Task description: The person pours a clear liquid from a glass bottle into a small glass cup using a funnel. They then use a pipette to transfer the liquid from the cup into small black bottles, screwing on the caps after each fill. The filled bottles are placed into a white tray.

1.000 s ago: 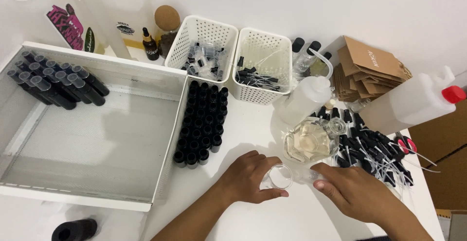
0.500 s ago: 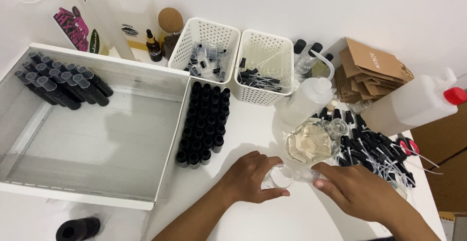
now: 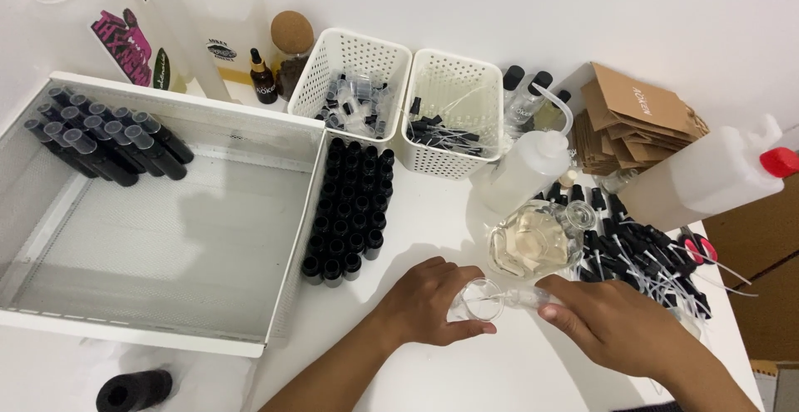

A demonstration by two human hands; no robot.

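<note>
My left hand (image 3: 430, 302) grips a small clear glass beaker (image 3: 480, 300) that stands on the white table (image 3: 466, 370). My right hand (image 3: 612, 324) holds a thin clear plastic dropper (image 3: 524, 297) with its tip lying over the beaker's mouth. Just behind both hands sits a faceted glass bottle (image 3: 533, 241) of pale yellow liquid. A block of open black vials (image 3: 348, 210) stands in rows to the left of my left hand.
A big white mesh tray (image 3: 158, 237) with capped black bottles (image 3: 104, 140) fills the left. Two white baskets (image 3: 399, 100) hold small parts at the back. A squeeze bottle (image 3: 524, 171), a white jug with a red cap (image 3: 707, 177), black spray pumps (image 3: 641, 250) and brown cardboard sleeves (image 3: 628, 121) crowd the right.
My right hand has brought the dropper leftward, so its tip now lies over the beaker's mouth. My left hand has stayed on the beaker.
</note>
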